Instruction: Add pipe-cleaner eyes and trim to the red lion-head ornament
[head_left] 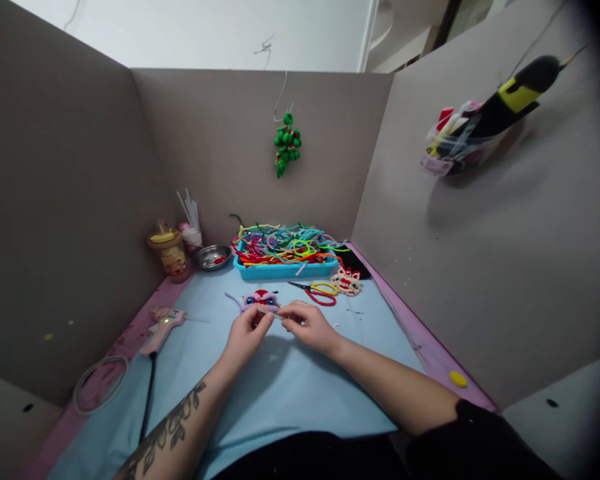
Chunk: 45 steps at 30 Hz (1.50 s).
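My left hand (246, 332) and my right hand (307, 324) meet over the light blue mat (280, 393), fingertips pinched together on a short pale pipe-cleaner piece (271, 311). Just beyond them lies a small purple, blue and red pipe-cleaner figure (261, 299). Both hands are closed in a pinch. A tattoo shows on my left forearm.
A blue tray (280, 269) of coloured pipe cleaners stands at the back. Red-and-yellow scissors (317, 291) and a pink-white figure (347, 281) lie right of it. A pink glue gun (161, 325) with black cord rests left. A metal bowl (213, 257) and jar (170, 253) stand back left. Cardboard walls surround.
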### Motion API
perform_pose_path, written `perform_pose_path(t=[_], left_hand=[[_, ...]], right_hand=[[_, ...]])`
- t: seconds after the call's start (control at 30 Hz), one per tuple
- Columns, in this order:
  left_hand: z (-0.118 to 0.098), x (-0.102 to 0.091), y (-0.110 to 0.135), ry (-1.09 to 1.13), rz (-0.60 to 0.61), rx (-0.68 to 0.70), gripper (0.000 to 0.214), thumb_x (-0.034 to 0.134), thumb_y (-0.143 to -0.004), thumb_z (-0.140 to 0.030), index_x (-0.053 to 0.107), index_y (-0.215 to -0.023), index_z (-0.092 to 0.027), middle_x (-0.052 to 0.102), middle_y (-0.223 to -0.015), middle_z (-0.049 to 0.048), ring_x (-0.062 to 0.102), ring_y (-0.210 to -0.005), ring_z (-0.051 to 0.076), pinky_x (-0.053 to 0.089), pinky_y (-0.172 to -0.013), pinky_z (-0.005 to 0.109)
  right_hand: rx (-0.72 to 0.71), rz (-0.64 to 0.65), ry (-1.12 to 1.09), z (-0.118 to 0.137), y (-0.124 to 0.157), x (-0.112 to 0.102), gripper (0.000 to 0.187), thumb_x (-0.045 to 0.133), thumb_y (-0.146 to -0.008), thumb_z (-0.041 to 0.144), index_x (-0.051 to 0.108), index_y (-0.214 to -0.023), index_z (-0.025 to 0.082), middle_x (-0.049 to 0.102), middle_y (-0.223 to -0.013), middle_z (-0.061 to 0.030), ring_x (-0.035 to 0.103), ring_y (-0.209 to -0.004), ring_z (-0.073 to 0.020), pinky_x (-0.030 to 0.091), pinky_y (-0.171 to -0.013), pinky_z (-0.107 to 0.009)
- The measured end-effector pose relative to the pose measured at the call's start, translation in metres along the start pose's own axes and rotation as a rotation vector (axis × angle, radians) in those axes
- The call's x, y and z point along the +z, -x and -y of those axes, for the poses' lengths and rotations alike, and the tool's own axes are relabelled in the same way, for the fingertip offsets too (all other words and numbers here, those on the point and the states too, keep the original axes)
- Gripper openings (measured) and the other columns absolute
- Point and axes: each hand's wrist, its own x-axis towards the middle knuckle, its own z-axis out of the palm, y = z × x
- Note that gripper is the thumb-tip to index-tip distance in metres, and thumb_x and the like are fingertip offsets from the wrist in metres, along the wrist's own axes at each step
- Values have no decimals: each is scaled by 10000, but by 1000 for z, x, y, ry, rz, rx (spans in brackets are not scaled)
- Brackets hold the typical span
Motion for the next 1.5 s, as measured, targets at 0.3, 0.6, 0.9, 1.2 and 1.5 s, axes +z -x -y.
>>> perform_pose_path(t=[0.3,0.6,0.9,1.2,1.5], left_hand=[[0,0,3,-108,-30,68,254,539,-821,-378,631,-876,-148,651,-771,39,550,-635,135,409,-577,234],[1,4,4,-147,7,103,225,579,-787,-352,678,-828,-154,704,-840,75,618,-714,175,463,-627,266],[3,3,4,-95,33,40,237,597,-760,-371,709,-791,-165,682,-709,52,562,-612,155,429,-557,252],[1,1,4,-78,9,14,223,602,-741,-353,700,-778,-156,663,-674,38,541,-603,149,419,-547,243],[-2,3,3,-89,42,-35,249,598,-745,-367,697,-784,-143,658,-640,39,565,-588,158,430,-537,247]], right_hand=[[15,-45,-34,4,-1,1,123,568,-789,182,659,-872,178,613,-790,-27,565,-716,-130,450,-662,-252],[62,-44,-207,7,-1,8,211,611,-777,211,645,-985,195,631,-834,-33,599,-765,-143,478,-702,-274],[162,-49,-294,-1,0,7,189,661,-738,289,663,-896,186,616,-760,-12,566,-624,-120,475,-580,-250],[50,-23,-235,8,0,5,182,586,-793,269,680,-921,179,570,-829,-30,545,-606,-91,457,-564,-228],[-27,-124,-134,12,0,5,130,613,-798,268,692,-870,195,610,-804,-43,586,-772,-152,476,-703,-290]])
